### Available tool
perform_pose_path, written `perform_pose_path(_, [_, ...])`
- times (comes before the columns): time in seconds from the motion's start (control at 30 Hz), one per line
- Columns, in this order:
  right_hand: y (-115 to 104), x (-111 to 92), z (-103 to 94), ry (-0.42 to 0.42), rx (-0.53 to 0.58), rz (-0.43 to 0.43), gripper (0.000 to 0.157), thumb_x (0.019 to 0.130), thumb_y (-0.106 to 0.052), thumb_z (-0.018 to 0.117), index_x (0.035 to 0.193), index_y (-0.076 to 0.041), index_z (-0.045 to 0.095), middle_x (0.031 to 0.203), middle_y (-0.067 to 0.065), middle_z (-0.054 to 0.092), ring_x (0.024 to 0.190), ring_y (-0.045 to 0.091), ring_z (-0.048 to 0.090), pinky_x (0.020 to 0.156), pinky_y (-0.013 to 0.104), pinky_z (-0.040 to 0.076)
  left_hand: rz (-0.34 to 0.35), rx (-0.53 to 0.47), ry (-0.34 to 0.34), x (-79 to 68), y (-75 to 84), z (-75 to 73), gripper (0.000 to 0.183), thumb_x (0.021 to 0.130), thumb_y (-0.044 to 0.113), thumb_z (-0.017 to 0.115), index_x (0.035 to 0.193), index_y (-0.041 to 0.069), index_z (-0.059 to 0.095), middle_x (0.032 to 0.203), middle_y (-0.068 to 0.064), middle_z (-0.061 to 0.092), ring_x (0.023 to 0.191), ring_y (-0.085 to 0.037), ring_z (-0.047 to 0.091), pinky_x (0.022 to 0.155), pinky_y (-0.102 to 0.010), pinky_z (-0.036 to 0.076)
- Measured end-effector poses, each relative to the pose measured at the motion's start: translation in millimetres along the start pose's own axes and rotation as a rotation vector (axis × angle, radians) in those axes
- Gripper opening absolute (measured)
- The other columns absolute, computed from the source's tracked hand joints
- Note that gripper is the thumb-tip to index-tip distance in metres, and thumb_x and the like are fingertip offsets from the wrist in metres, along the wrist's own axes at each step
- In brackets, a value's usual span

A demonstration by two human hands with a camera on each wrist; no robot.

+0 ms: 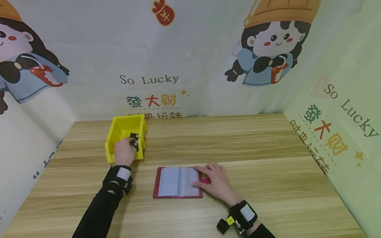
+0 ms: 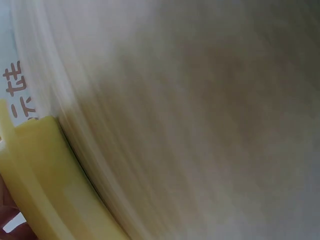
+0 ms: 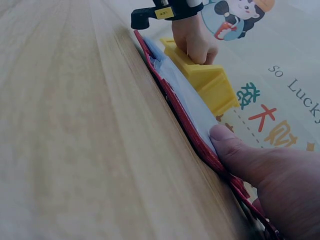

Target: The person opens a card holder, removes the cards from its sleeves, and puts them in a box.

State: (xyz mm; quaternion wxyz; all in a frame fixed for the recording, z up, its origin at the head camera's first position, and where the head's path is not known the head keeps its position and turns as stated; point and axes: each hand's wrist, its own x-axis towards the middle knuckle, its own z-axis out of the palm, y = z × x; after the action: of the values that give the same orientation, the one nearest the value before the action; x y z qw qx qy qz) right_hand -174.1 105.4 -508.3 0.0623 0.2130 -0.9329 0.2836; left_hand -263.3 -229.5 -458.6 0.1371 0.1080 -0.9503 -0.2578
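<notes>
My left hand [image 1: 125, 151] reaches down into a yellow plastic bin [image 1: 109, 145] at the back left. Its fingers meet a black card with white lettering [image 1: 136, 145] by the bin's right wall; whether they grip it is hidden. Front and centre lies an opened red card album [image 1: 155, 185] with clear sleeve pages [image 1: 169, 181]. Across the album's right edge rests my right hand [image 1: 216, 181], thumb and index finger spread on the page. In the right wrist view the thumb [image 3: 227, 145] presses the sleeve. The left wrist view shows mainly the bin's outer side [image 2: 60, 185].
A wood-grain table [image 1: 253, 142] carries the bin and album. Behind it hangs a printed backdrop [image 1: 205, 89] with cartoon figures and lettering, which continues along both sides. Each wrist wears a black camera strap [image 1: 242, 215].
</notes>
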Motion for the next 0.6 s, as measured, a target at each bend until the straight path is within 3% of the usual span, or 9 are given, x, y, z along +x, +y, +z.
perform_pose_path(0.27, [0.2,0.9,-0.2,0.003,0.004,0.000,0.055,0.083,-0.048,0.078,0.131,-0.022,0.068,0.086,-0.007,0.046,0.083,0.011,0.036,0.079,0.030,0.022,-0.004,0.112,-0.082,0.9,0.2,0.6,0.034,0.095,0.005,0.052,0.124,-0.005,0.067,0.113,-0.029,0.069,0.089,-0.040,0.060,0.076,-0.051,0.046])
perform_pose_path(0.5, [0.2,0.7,-0.7,0.004,0.005,-0.001,0.055,0.083,-0.047,0.078,0.131,-0.022,0.068,0.086,-0.006,0.047,0.083,0.011,0.036,0.079,0.030,0.022,-0.035,0.151,-0.140,0.5,1.6,-0.6,0.035,0.097,0.010,0.049,0.122,-0.007,0.068,0.105,-0.027,0.066,0.090,-0.041,0.056,0.080,-0.053,0.042])
perform_pose_path(0.6, [-0.2,0.3,-1.0,-0.001,0.004,0.004,0.055,0.083,-0.047,0.078,0.131,-0.022,0.068,0.086,-0.007,0.047,0.083,0.011,0.036,0.079,0.030,0.022,-0.020,0.129,-0.113,-2.5,2.3,-1.9,0.036,0.096,0.008,0.047,0.123,-0.007,0.066,0.108,-0.029,0.067,0.092,-0.043,0.058,0.081,-0.054,0.043])
